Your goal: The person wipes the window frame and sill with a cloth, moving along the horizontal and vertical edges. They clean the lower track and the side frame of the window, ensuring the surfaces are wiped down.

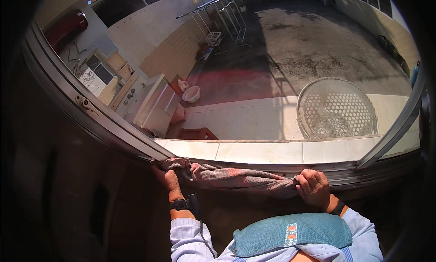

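A grey and pink cloth [235, 175] is stretched along the lower track of a metal window frame [327, 170]. Its right end is bunched in the fingers of my right hand [312, 187]. At the frame's lower left corner, my left hand [167, 176] grips the other end, its fingers partly hidden beneath the cloth. Just beyond the track runs a white tiled sill [259, 152]. A blue-green cloth with a patterned strip [291, 224] covers my chest.
Slanting frame posts stand at left [102, 114] and right [391, 136]; the left one carries a latch [85, 103]. Outside are a round woven tray [337, 109], a red-brown stool [197, 133], a white basin [191, 94], a jug [183, 85] and a metal drying rack [221, 17].
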`<move>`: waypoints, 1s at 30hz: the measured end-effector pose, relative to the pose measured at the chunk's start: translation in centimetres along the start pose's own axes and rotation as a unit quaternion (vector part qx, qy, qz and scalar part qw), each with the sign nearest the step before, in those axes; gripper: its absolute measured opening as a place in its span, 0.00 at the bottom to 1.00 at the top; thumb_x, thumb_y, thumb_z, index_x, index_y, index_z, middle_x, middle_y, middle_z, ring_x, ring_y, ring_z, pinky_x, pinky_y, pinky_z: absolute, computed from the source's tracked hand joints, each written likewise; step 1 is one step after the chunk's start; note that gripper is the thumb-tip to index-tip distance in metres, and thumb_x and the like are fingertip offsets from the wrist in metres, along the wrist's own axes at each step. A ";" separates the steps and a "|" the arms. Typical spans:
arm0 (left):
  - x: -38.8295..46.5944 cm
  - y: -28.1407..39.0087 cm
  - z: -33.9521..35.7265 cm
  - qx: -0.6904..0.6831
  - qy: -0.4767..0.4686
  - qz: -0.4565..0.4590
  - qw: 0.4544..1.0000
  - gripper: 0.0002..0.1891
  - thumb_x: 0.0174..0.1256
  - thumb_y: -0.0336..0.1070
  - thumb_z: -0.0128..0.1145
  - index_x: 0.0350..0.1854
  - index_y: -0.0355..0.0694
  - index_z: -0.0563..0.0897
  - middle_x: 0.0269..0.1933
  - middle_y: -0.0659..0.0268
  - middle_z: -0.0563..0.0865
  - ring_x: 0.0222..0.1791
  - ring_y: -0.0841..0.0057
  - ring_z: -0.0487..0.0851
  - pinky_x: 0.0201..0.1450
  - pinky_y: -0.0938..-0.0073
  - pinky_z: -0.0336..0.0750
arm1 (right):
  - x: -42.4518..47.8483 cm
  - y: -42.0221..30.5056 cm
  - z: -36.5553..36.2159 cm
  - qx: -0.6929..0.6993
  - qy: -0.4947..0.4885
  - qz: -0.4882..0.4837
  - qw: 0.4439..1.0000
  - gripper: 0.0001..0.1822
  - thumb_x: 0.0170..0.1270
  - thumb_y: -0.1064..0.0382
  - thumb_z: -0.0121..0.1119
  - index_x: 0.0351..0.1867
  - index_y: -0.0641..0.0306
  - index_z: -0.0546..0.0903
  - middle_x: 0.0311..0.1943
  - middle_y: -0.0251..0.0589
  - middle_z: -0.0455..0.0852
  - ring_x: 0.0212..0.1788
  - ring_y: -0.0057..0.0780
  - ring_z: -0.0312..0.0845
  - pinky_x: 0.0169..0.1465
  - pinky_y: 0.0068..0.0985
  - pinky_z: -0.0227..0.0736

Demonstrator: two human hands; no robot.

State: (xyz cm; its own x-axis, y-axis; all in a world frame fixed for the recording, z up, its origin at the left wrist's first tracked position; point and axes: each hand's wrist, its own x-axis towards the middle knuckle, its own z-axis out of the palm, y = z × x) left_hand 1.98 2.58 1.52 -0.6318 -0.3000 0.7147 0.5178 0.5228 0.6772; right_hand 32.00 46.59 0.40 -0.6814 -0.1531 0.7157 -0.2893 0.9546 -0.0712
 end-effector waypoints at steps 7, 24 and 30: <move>6.8 7.1 -0.8 0.136 0.025 -0.003 0.990 0.23 0.64 0.35 0.62 0.58 0.33 0.70 0.56 0.51 0.79 0.56 0.63 0.78 0.62 0.66 0.70 | -0.4 -0.3 -0.1 -0.012 -0.007 0.006 1.000 0.18 0.55 0.62 0.64 0.47 0.65 0.78 0.43 0.45 0.79 0.42 0.40 0.79 0.43 0.35 0.74; 14.7 17.4 2.4 0.471 0.037 0.465 0.749 0.18 0.68 0.38 0.57 0.58 0.41 0.76 0.54 0.53 0.81 0.56 0.57 0.78 0.58 0.58 0.72 | -0.2 -0.2 0.2 0.004 -0.026 0.028 0.999 0.20 0.53 0.64 0.65 0.49 0.64 0.78 0.47 0.45 0.78 0.46 0.41 0.79 0.46 0.36 0.75; 9.6 9.5 1.7 0.410 -0.140 0.356 0.828 0.17 0.68 0.36 0.55 0.57 0.37 0.74 0.52 0.51 0.80 0.55 0.53 0.77 0.55 0.55 0.73 | -0.7 -0.3 0.1 0.015 -0.034 0.034 0.999 0.19 0.56 0.64 0.65 0.50 0.63 0.79 0.49 0.45 0.78 0.47 0.41 0.79 0.47 0.37 0.75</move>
State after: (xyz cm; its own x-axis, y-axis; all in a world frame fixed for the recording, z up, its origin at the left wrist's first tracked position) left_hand -0.17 6.06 14.56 -0.5035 0.4548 0.7346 0.3232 0.8876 -0.3280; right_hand 32.50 46.44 -0.16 -0.7437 -0.1056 0.6601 -0.2598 0.9555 -0.1399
